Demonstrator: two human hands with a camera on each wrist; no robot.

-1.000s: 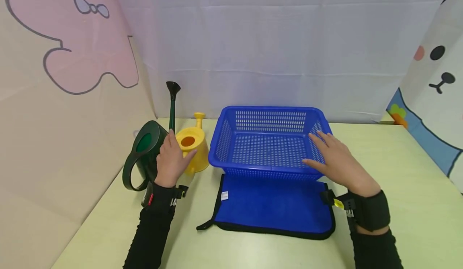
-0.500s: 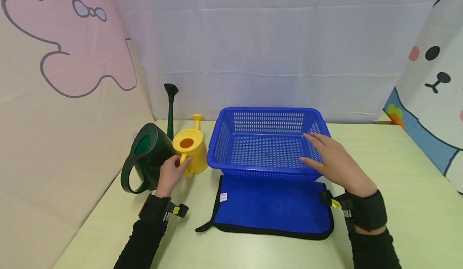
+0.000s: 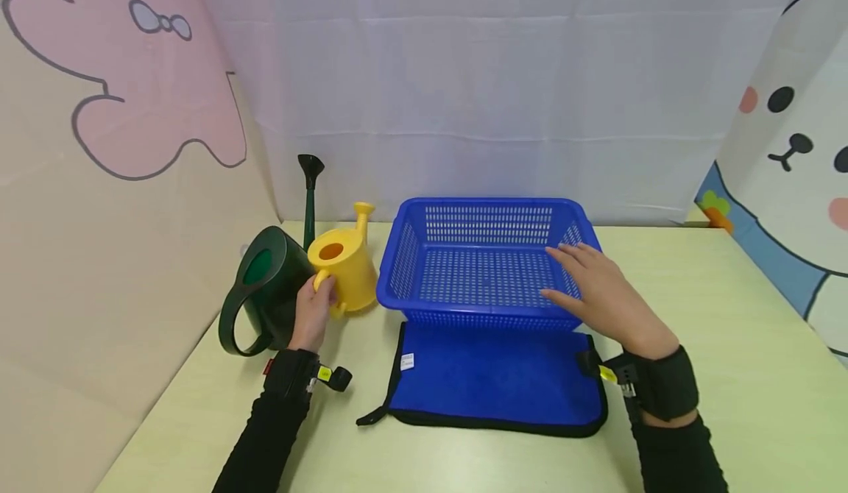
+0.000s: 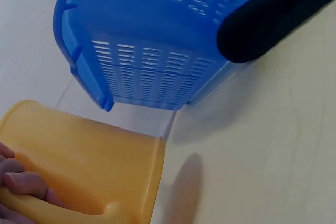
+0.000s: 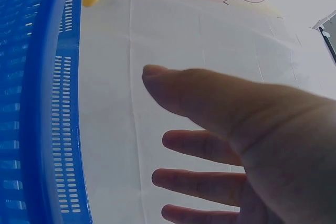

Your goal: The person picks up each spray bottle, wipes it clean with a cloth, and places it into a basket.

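My left hand (image 3: pixel 313 310) grips the handle of a small yellow watering can (image 3: pixel 354 276), its fingers curled round it. The can tilts a little, its spout pointing to the back; in the left wrist view its body (image 4: pixel 94 150) shows a gap above the table. Right beside it on the left stands a larger dark green watering can (image 3: pixel 281 294) with a long spout. My right hand (image 3: pixel 606 298), fingers spread and holding nothing, hovers over the right end of a blue plastic basket (image 3: pixel 493 310). In the right wrist view the fingers and thumb (image 5: pixel 194 95) touch nothing.
A blue cloth with black edging (image 3: pixel 497 382) lies flat in front of the basket, its loop at the left corner. White fabric (image 3: pixel 424 103) hangs behind the table (image 3: pixel 715 316), with printed cartoon sheets at both sides.
My left hand has come down from above the yellow watering can, taken its handle and tipped and lifted it slightly. The right hand stays nearly in place over the basket.
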